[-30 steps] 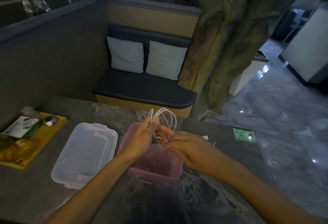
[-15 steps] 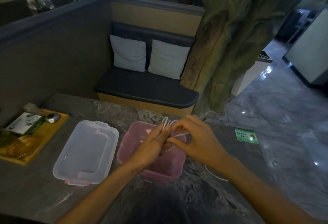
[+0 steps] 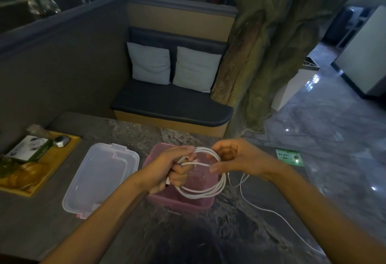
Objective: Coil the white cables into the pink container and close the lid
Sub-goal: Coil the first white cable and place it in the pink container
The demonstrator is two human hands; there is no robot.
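left hand point(image 3: 167, 169): fist closed around one side of the white cable coil point(image 3: 203, 192), clamping the loops together; a cable end sticks out under the fingers.
right hand point(image 3: 236, 159): fingers curled loosely, thumb and fingertips pinching the strand at the far side of the coil, feeding it round.
coil: several loops, hanging just above the open pink plastic rectangular container point(image 3: 181, 203), lower arc over its right rim. Not inside yet.
loose tail point(image 3: 271, 211): thin white strand runs from the coil across the dark marbled table point(image 3: 229, 232) toward the near right edge; its end is out of view.
change: half a second ago both hands were bunched tight over the box with only a small loop visible; now they are apart and the coil is wide and fully formed. A second ago the loops stood upright above the left hand.
meaning: winding is well along, but the tail needs more turns before the drop-in.
lid: clear plastic rectangular lid with pink clips point(image 3: 100, 178), flat on the table just left of the container, untouched.
rest: yellow tray point(image 3: 54, 163) with small items at the far left, well apart.
risk: coil looks wider than the box, may spring open on release.
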